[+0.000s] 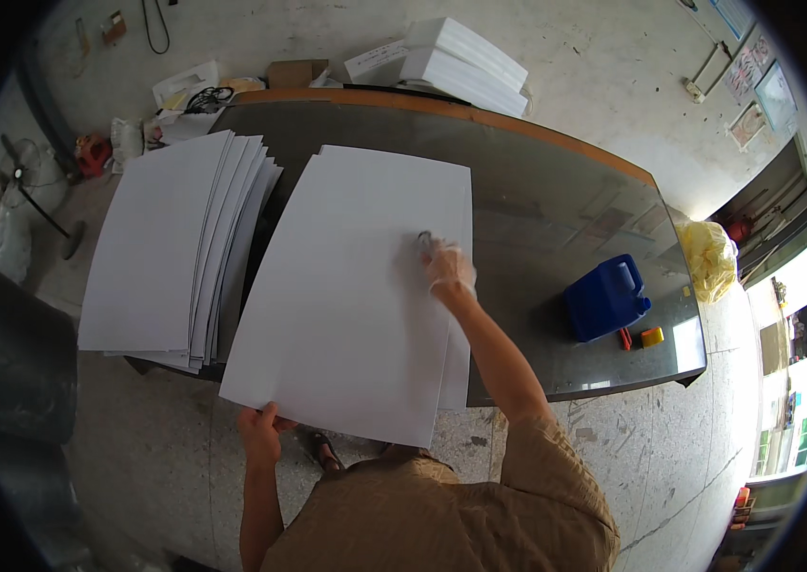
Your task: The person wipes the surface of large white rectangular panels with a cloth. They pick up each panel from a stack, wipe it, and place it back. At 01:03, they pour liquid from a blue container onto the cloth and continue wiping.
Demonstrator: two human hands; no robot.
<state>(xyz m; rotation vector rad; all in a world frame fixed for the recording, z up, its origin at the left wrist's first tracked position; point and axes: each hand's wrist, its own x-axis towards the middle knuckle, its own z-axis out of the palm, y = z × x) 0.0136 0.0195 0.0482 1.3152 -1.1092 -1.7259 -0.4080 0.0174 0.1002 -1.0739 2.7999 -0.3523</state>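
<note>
A large white sheet [356,286] lies on top of a small stack on the dark glass-topped table [556,219]. My left hand [260,431] pinches the sheet's near edge, thumb on top. My right hand [446,269], in a thin clear glove, presses a small grey object [425,240] against the sheet near its right edge. What the object is I cannot tell. A fanned stack of similar white sheets [174,248] lies to the left, hanging over the table's edge.
A blue plastic jug [606,297] stands on the table's right part, with small red and orange items [642,337] beside it. White foam boards [465,65], boxes and clutter lie on the floor beyond the table. A yellow bag [708,255] sits at the right.
</note>
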